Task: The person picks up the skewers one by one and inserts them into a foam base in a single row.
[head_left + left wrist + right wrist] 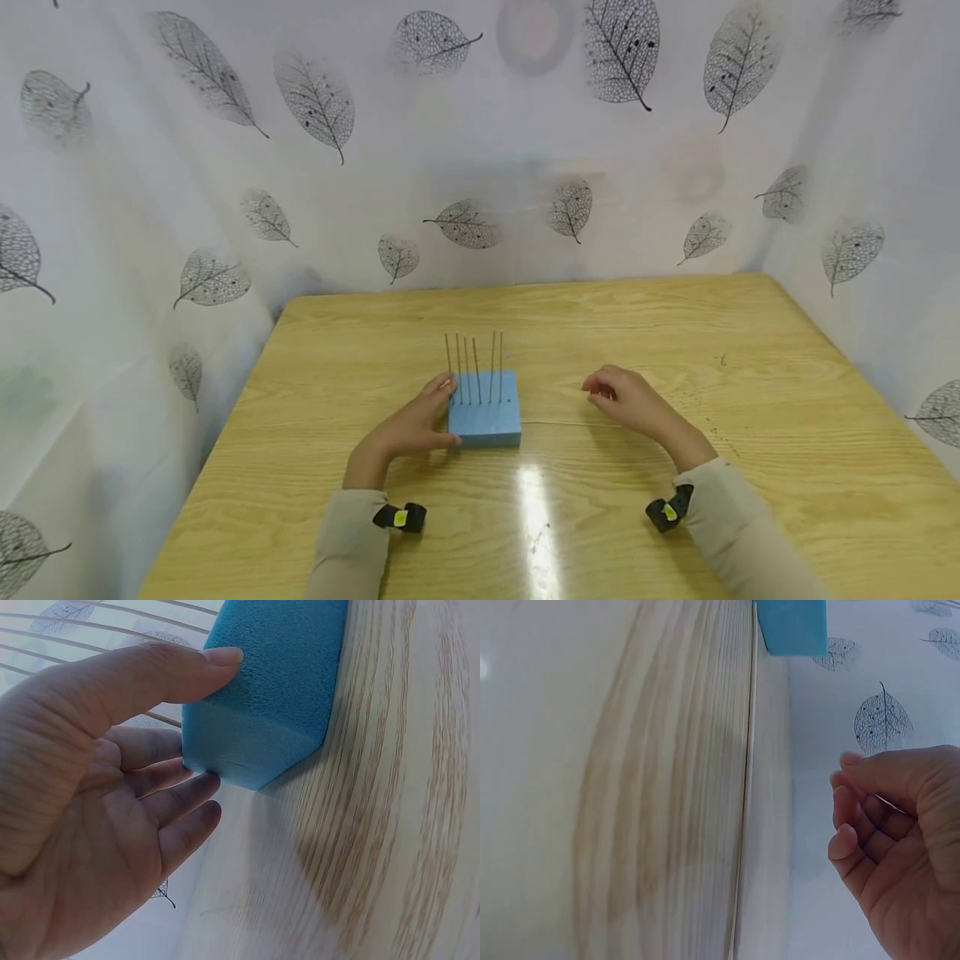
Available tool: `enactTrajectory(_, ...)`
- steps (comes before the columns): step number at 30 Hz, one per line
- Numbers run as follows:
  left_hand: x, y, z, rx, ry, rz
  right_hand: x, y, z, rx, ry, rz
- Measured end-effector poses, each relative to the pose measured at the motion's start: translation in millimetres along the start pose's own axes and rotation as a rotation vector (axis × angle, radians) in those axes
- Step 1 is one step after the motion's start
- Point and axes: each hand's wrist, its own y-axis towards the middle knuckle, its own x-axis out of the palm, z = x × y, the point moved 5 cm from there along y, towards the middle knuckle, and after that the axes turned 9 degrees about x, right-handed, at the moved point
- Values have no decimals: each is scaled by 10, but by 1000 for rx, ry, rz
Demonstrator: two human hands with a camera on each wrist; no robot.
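Observation:
A light-blue foam block sits on the wooden table, with several thin brown sticks standing in a row in its top. To the right of the row, a small dark hole shows in the foam. My left hand holds the block at its left end, thumb on the near face and fingers at the far side, as the left wrist view also shows. Apart from the block, to its right, my right hand hovers above the table. Its fingers are loosely curled, with nothing visible between them.
The wooden table meets a white cloth with a leaf print at the back and sides. A thin line runs along the tabletop; I cannot tell whether it is a seam. Light glares off the table's near middle.

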Motion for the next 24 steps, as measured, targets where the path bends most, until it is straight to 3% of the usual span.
enactTrajectory(9,-5,6,-1,-6,5,-11,-50,-77,212,85,4,-76)
enactTrajectory(24,4,15,-24,-8,10,-15,1,-150,343,115,12,-213)
